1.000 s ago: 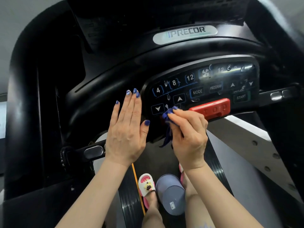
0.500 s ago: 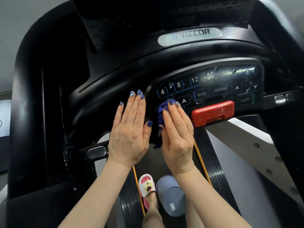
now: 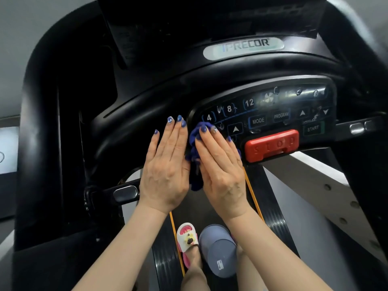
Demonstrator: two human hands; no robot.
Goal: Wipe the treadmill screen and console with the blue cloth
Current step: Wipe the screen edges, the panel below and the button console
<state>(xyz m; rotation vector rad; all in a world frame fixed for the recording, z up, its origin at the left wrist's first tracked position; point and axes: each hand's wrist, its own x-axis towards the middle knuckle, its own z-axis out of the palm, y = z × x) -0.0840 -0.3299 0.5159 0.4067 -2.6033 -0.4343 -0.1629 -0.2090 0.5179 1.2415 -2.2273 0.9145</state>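
The blue cloth (image 3: 194, 156) has slid leftward along the keypad panel (image 3: 262, 114): a second ago it was bunched under curled fingertips beside the red stop bar (image 3: 271, 144); now it lies under a flattened right hand (image 3: 218, 164) at the panel's left end, covering the lower arrow key, with a tail hanging off the panel's lower edge. The right hand presses the cloth with straight fingers rather than pinching it. The left hand (image 3: 167, 164), fingers straight and holding nothing, has stayed flat on the black console surround (image 3: 134, 131), and the two hands now touch along the cloth.

So the panel's lower left looks covered; the keys toward its right edge, the badge strip (image 3: 243, 48) and the dark screen (image 3: 210, 15) above seem yet to be wiped. Leftward the bracing hand blocks the stroke; rightward and upward the way is open, the raised stop bar being the one ridge to work around.
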